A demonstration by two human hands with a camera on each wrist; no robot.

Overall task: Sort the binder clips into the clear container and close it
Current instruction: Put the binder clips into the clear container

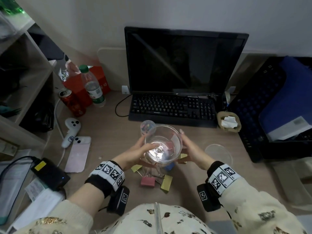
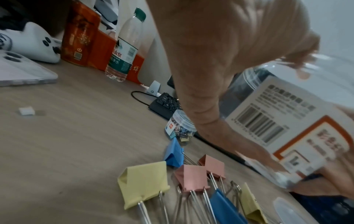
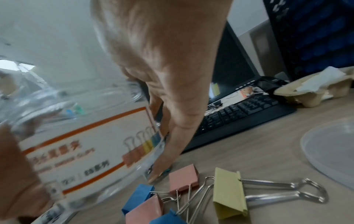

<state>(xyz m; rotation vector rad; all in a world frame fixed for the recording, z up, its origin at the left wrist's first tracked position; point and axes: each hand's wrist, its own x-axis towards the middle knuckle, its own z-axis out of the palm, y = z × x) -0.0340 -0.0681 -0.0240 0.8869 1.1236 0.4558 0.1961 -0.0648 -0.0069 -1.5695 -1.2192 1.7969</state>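
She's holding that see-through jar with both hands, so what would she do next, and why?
Probably set the clear plastic jar upright on the desk: both the left hand and right hand grip it, and the pastel binder clips lie loose beneath.

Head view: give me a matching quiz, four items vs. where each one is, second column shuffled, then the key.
Items
1. large clear container
2. lid
3. small jar
4. pink phone

Places
A. flat on the desk, right of the right hand
B. flat on the desk, left of the left hand
C. held between both hands, above loose clips
D. standing in front of the keyboard

Pairs: 1-C, 2-A, 3-D, 4-B
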